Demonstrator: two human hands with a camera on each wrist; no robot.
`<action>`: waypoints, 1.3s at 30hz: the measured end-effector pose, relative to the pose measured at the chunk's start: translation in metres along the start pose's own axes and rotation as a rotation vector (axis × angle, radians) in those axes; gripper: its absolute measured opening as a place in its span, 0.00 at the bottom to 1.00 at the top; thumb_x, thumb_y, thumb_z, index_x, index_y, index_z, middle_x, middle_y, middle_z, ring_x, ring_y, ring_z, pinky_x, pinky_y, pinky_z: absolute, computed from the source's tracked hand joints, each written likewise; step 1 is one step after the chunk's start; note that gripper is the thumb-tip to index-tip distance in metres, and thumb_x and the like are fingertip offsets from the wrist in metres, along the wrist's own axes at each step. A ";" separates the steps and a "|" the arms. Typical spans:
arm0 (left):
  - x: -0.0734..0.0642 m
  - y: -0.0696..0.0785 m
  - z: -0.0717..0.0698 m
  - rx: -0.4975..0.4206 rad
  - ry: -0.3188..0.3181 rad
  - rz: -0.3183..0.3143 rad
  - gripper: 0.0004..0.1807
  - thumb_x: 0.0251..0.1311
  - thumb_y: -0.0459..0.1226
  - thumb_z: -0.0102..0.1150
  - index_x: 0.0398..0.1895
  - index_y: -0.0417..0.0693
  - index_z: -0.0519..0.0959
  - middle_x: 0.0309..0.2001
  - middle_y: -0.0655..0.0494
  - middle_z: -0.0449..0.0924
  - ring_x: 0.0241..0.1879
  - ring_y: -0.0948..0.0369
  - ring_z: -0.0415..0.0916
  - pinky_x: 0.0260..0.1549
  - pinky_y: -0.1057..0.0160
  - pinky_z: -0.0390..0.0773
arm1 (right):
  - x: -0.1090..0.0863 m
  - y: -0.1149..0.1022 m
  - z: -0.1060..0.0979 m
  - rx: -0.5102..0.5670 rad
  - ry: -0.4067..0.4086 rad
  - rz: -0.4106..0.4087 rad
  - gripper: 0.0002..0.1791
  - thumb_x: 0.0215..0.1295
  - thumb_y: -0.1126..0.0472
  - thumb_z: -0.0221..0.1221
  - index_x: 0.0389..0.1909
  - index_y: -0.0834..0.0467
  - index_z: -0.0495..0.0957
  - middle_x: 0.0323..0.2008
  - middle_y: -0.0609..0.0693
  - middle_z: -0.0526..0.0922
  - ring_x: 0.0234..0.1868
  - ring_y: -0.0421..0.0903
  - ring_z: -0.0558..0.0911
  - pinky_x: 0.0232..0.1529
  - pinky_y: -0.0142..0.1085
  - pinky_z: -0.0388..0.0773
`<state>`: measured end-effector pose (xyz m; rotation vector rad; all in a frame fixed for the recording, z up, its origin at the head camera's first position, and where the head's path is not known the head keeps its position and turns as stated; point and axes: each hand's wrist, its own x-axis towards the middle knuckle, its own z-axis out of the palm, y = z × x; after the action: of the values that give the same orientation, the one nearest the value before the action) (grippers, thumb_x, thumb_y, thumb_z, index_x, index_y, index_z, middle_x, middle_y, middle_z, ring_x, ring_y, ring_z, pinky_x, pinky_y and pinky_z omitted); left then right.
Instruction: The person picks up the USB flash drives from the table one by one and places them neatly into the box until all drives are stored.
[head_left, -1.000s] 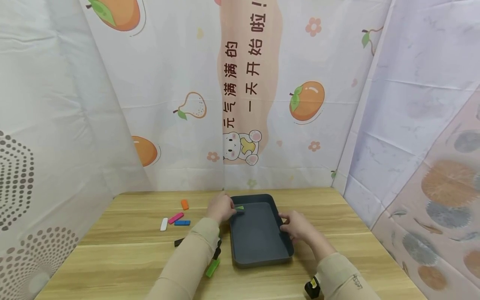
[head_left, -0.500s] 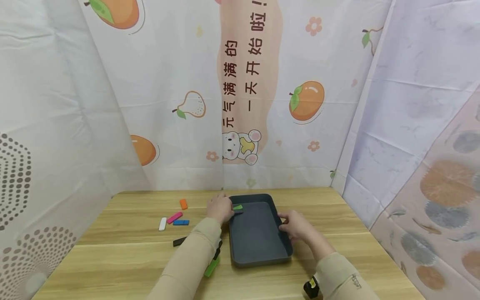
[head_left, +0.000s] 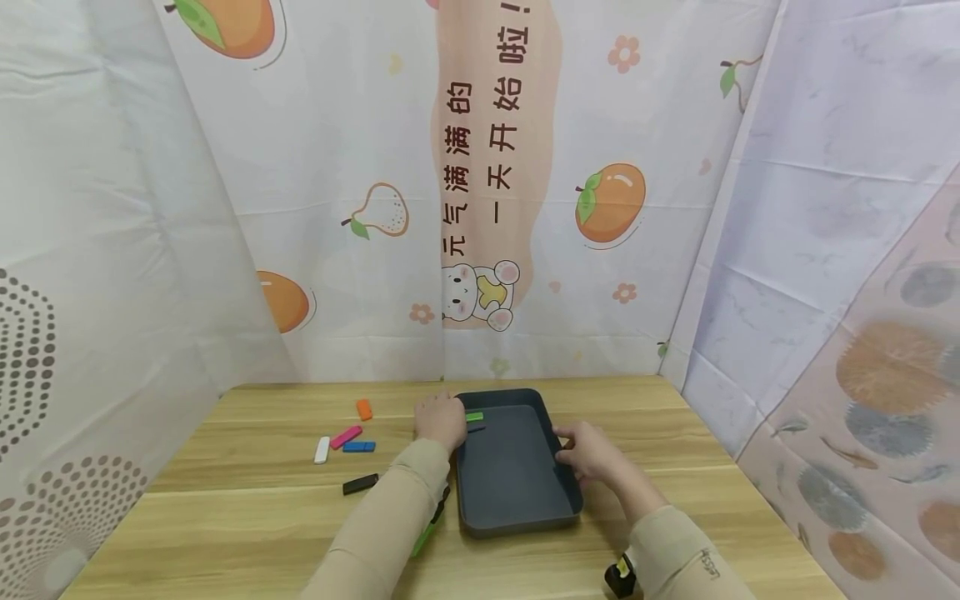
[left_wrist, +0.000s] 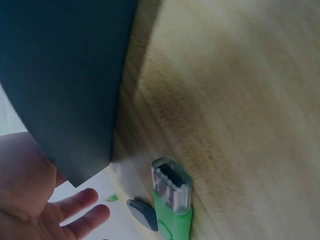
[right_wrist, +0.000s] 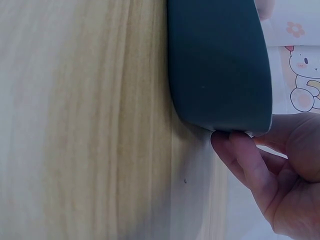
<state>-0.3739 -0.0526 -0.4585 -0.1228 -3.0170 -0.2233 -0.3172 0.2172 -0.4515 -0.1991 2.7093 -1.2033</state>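
A dark grey rectangular tray lies on the wooden table between both hands. My left hand is at its far left rim; in the left wrist view the fingers extend loosely past the tray's outer wall, holding nothing visible. Just inside the rim beside this hand lie a green stick and a dark stick, partly hidden by it. On the opposite side my right hand grips the tray's right wall, fingertips against the outside and the thumb at the rim.
Left of the tray lie USB sticks: orange, pink, blue, white and black. A green USB stick is partly hidden under the left forearm. Printed cloth hangs behind the table.
My left hand has let go of the dark stick, which now lies in the tray, and its fingers have drawn back to the rim. The right hand keeps its grip.
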 end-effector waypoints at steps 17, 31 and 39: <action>0.001 -0.003 -0.008 0.036 0.023 0.002 0.03 0.62 0.34 0.65 0.37 0.45 0.85 0.40 0.51 0.80 0.39 0.51 0.79 0.45 0.45 0.78 | 0.002 0.000 0.002 -0.007 0.004 -0.011 0.30 0.65 0.75 0.63 0.69 0.66 0.72 0.38 0.59 0.85 0.24 0.49 0.84 0.20 0.43 0.83; -0.008 -0.016 -0.041 -0.114 0.064 0.085 0.04 0.58 0.42 0.71 0.33 0.54 0.89 0.54 0.47 0.80 0.42 0.51 0.82 0.37 0.46 0.82 | -0.002 -0.002 0.001 -0.017 0.018 -0.004 0.31 0.64 0.74 0.63 0.69 0.66 0.71 0.38 0.60 0.85 0.23 0.49 0.83 0.19 0.43 0.83; -0.013 -0.025 -0.059 -0.158 0.038 0.091 0.07 0.59 0.45 0.71 0.36 0.54 0.89 0.42 0.55 0.78 0.41 0.55 0.78 0.41 0.48 0.80 | 0.000 -0.001 0.002 -0.023 0.011 -0.010 0.31 0.64 0.75 0.63 0.69 0.67 0.71 0.37 0.59 0.85 0.23 0.48 0.83 0.19 0.43 0.83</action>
<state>-0.3574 -0.0873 -0.4053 -0.2660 -2.9437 -0.4493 -0.3165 0.2149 -0.4517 -0.2097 2.7361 -1.1805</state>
